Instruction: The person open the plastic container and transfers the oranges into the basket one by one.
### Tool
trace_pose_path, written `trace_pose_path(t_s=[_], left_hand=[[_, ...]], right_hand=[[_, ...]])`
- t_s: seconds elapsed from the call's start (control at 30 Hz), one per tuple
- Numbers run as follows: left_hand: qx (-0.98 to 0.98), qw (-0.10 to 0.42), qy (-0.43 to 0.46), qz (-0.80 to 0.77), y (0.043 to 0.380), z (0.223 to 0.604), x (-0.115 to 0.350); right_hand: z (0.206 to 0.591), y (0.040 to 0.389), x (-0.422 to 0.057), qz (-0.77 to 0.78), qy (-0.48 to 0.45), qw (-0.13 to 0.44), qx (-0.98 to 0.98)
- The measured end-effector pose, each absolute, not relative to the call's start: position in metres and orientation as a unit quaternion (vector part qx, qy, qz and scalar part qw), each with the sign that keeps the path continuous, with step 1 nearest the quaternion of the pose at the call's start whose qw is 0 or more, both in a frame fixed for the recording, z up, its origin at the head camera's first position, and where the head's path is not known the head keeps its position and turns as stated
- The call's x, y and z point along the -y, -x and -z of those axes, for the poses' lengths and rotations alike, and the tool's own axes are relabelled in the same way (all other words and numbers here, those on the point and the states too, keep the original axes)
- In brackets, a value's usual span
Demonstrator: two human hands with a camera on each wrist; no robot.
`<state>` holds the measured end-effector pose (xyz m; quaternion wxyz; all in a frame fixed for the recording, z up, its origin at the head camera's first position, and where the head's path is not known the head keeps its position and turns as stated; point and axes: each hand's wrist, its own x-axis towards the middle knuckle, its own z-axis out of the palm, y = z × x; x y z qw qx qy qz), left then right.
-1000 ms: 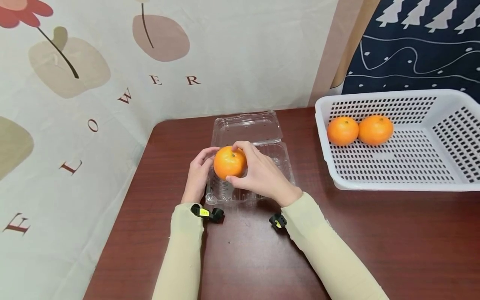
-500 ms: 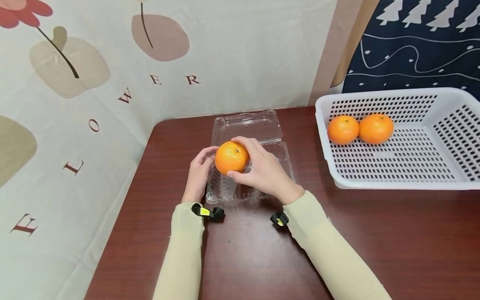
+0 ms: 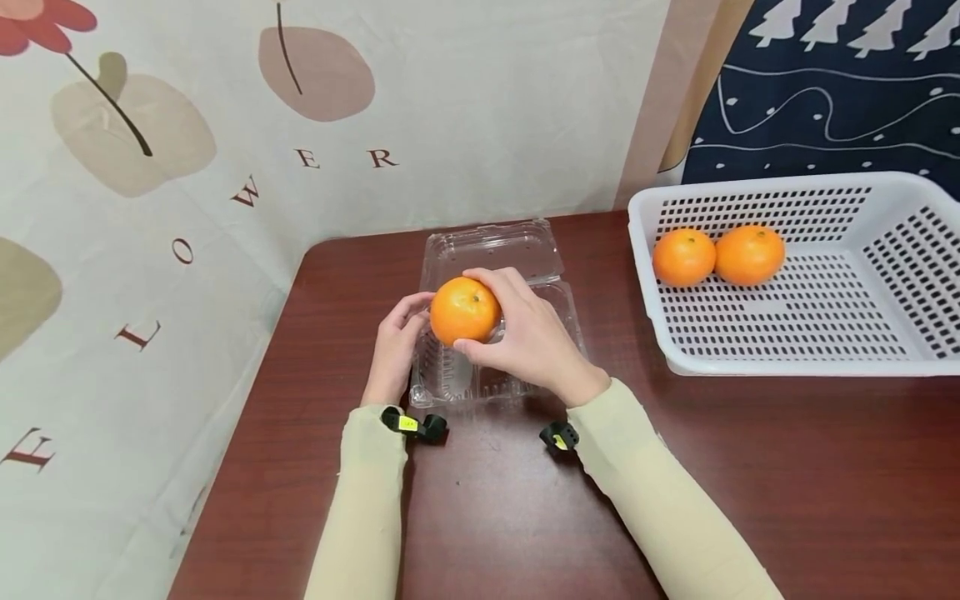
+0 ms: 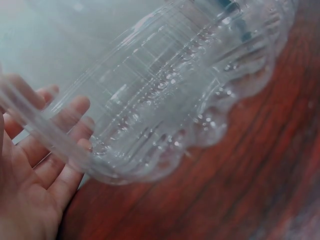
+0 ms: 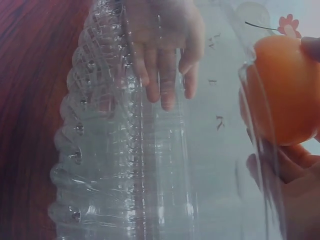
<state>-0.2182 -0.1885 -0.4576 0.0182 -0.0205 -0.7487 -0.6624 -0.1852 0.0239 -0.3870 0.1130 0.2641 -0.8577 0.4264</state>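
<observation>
In the head view my right hand (image 3: 534, 337) grips an orange (image 3: 464, 311) between thumb and fingers. The fruit is held above the left part of a clear plastic clamshell box (image 3: 498, 385), whose lid (image 3: 491, 252) lies folded back. My left hand (image 3: 395, 346) is at the box's left side, its fingers fairly straight. Through the clear wall in the left wrist view, that hand's fingers (image 4: 70, 112) show right by the box. In the right wrist view, the orange (image 5: 282, 90) is above the rim, partly seen through plastic.
A white perforated basket (image 3: 787, 367) stands on the right of the brown table (image 3: 480, 517). Two more oranges, a left one (image 3: 684, 257) and a right one (image 3: 750, 255), sit side by side in it. A printed cloth (image 3: 480, 108) hangs behind the table.
My right hand has lifted the orange slightly, up and a little to the right. The left hand stays nearly where it was beside the box.
</observation>
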Motion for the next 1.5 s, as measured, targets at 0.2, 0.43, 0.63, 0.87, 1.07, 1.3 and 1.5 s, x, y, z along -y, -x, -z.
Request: trace_pose_path(t_s=[0.2,0.43,0.63,0.87,1.07,1.3,1.5], left_hand=[[0.751,0.019,0.009,0.659,0.219,0.456,0.187],[0.748,0.018,0.009,0.663,0.219,0.457,0.187],[0.75,0.02,0.011,0.661,0.219,0.457,0.187],[0.754,0.022,0.014,0.656,0.219,0.457,0.188],[0.749,0.019,0.01,0.662,0.22,0.458,0.189],[0.749,0.021,0.012,0.662,0.219,0.458,0.189],[0.747,0.028,0.03,0.664,0.221,0.458,0.189]], right_hand=[[0.385,0.183,-0.024,-0.433,-0.278,0.118,0.849],[0.386,0.184,-0.024,-0.421,-0.282,0.139,0.851],[0.382,0.183,-0.026,-0.411,-0.287,0.152,0.852],[0.379,0.18,-0.028,-0.418,-0.289,0.132,0.851],[0.376,0.18,-0.029,-0.419,-0.302,0.127,0.847],[0.373,0.179,-0.033,-0.424,-0.316,0.135,0.838],[0.368,0.178,-0.039,-0.419,-0.319,0.145,0.838]])
